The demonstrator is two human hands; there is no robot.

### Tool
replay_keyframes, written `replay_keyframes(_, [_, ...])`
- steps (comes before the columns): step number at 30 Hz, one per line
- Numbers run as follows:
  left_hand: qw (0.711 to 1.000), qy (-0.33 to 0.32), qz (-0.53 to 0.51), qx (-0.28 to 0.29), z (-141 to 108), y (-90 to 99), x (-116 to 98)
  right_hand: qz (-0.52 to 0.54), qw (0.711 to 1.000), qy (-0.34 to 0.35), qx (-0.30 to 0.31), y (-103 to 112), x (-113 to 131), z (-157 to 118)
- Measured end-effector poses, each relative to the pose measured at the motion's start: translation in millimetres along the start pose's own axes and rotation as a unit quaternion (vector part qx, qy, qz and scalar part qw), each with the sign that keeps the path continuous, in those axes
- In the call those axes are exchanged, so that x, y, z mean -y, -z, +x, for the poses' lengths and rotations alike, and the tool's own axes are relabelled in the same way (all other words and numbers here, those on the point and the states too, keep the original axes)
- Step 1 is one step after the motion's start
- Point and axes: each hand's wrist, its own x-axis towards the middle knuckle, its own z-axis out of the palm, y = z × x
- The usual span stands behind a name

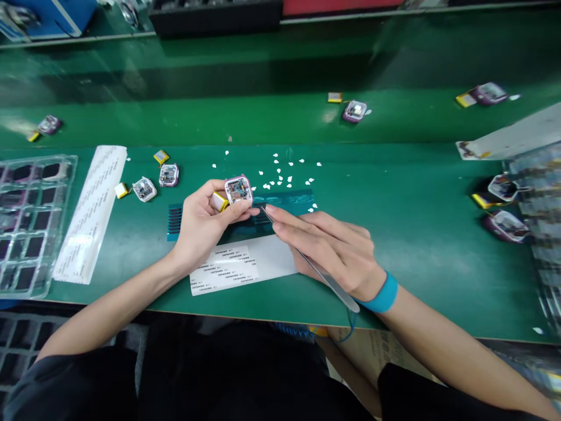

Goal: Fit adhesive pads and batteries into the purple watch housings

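My left hand (pixel 204 219) is closed on a small square device housing (pixel 239 190) with a purple rim and an exposed circuit board. A yellow-edged battery (pixel 219 202) sits beside the housing, against my left fingers. Tweezers (pixel 335 285) are gripped in my right hand (pixel 333 245), which wears a teal wrist strap. Their tips point toward the lower right edge of the housing; whether they touch anything I cannot tell. Below both hands lie a dark teal film (pixel 239 231) with black strips and a printed white sheet (pixel 232 272).
Small white tear-shaped pieces (pixel 278 171) are scattered beyond the hands. More opened housings with batteries lie left (pixel 169 175), on the far ledge (pixel 355 111) and right (pixel 506 226). A clear compartment tray (pixel 33 222) and a white printed strip (pixel 90 216) are at left.
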Motion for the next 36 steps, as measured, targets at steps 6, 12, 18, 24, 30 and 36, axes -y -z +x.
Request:
replay_keyframes(6, [0.984,-0.073,0.165,-0.006,48,18.5,-3,-0.074,0.992,0.085,-0.06,-4,-6,2])
replay_keyframes(12, [0.776,-0.132,0.61,-0.09,148,36.9,-32,-0.089,0.983,0.126,-0.103,-2,0,6])
replay_keyframes(18, [0.732,-0.228,0.638,0.067,188,-55.6,-13,-0.101,0.969,0.177,-0.143,6,3,9])
replay_keyframes(24, [0.733,-0.249,0.61,0.168,222,-144.3,9,-0.098,0.963,0.188,-0.168,0,3,9])
replay_keyframes(30, [0.75,-0.2,0.595,0.206,234,-148.7,5,-0.118,0.967,0.17,-0.148,-6,0,8])
replay_keyframes(36, [0.768,-0.183,0.569,0.231,216,-136.8,-6,-0.126,0.967,0.162,-0.153,-5,-1,5])
